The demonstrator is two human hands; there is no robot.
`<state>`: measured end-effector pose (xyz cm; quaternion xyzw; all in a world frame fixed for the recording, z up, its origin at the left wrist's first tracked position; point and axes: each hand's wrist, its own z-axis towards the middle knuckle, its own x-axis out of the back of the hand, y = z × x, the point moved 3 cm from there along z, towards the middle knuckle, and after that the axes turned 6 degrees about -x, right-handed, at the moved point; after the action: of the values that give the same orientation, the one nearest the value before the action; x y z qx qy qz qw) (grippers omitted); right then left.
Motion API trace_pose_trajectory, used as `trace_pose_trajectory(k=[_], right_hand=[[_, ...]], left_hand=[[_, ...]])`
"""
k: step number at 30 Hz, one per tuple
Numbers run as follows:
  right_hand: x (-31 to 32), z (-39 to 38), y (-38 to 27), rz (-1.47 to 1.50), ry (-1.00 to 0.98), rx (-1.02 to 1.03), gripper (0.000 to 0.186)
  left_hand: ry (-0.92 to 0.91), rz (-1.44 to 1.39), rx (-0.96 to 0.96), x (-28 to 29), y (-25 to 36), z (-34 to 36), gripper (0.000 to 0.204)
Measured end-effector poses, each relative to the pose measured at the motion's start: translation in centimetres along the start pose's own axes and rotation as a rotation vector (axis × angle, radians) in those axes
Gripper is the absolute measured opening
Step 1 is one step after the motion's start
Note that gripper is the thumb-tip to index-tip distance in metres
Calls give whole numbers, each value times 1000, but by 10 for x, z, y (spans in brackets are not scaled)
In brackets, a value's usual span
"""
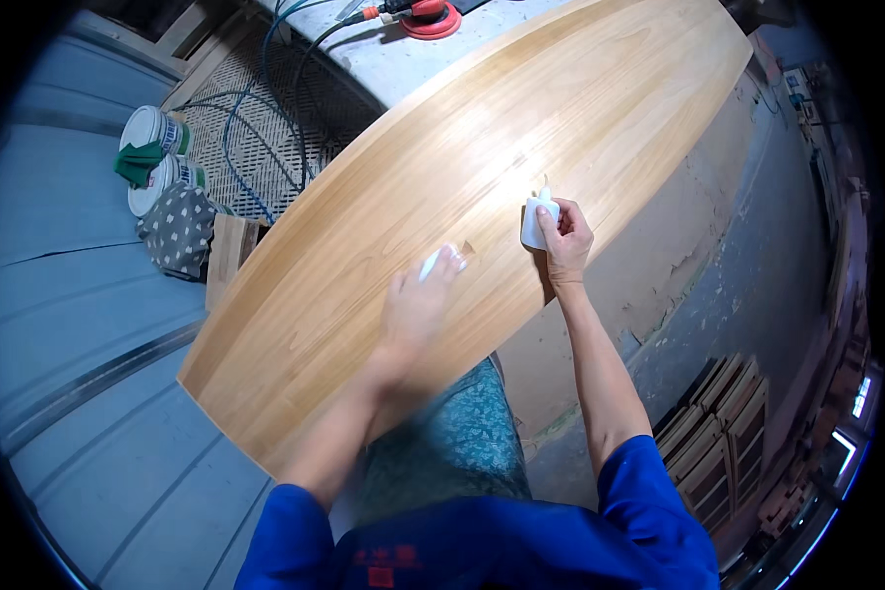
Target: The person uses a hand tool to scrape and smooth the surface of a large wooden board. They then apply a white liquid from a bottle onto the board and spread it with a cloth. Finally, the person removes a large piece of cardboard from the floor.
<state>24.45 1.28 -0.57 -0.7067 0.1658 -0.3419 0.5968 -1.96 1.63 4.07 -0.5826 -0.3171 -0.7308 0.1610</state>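
Note:
A long pale wooden panel (364,206) lies at a slant in front of me, with a raised lip along its far edge. My right hand (568,241) is closed around a small white squeeze bottle (536,224) with a thin nozzle pointing up, held just above the panel's near side. Further left, my left hand (415,310) is smeared by motion. Its fingers grip a small white object (433,264), too blurred to name, low over the wood or touching it. A small brownish patch shows on the wood by its tip.
Behind the panel, a red round sander (431,18) with a hose rests on a white-topped table (403,71). White buckets (147,130) and a dotted cloth (177,234) stand at the left. Stacked wooden frames (723,433) lie at lower right. Hoses cross the slatted floor.

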Motion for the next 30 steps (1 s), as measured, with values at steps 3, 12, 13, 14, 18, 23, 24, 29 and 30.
trace_pose_trajectory(k=[3, 12, 13, 14, 18, 23, 24, 29, 30], right_hand=[[3, 0, -1, -55, 14, 18, 22], [5, -2, 4, -33, 12, -4, 21], [3, -1, 1, -16, 6, 2, 21], [0, -1, -5, -2, 2, 6, 21], [-1, -2, 3, 9, -13, 4, 23], [5, 2, 5, -5, 11, 24, 23], [3, -1, 6, 51, 1, -15, 24], [-2, -3, 0, 86, -32, -26, 22], [-3, -5, -5, 121, -52, -51, 22]], left_hand=[[87, 36, -8, 7, -9, -50, 53], [-4, 103, -62, 8, -6, -32, 50], [29, 126, -45, 7, -6, -47, 50], [60, 146, -30, 3, -8, -58, 50], [89, 67, -49, -5, 5, 4, 43], [110, 24, -56, 5, -14, -45, 41], [116, 48, -25, 16, -12, -58, 41], [117, -91, -50, -1, 1, 4, 51], [119, -63, -80, 0, 0, 9, 52]])
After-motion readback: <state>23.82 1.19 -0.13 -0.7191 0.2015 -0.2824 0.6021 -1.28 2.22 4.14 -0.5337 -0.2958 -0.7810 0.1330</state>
